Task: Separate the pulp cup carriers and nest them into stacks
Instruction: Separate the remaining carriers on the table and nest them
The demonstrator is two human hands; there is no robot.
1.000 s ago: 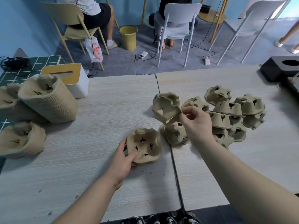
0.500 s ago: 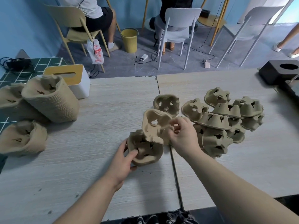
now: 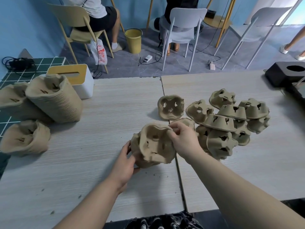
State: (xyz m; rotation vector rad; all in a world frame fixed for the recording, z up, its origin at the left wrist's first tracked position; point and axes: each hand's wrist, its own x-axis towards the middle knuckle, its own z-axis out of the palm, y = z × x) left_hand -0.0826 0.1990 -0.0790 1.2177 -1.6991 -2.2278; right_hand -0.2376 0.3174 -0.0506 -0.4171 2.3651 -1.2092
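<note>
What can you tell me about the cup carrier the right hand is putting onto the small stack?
The cup carrier is tan molded pulp with a wavy rim and small cutouts in its cup wells. It is tilted, hollow side facing the camera, partly seated on the small stack near the table seam. The right hand pinches its upper right rim; the left hand holds the stack beneath.

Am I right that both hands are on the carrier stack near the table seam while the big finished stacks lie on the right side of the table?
Not quite. The head view shows the finished stacks lying on the left side of the table, not the right. The rest holds: the left hand and right hand are both on the carrier stack near the seam.
</note>
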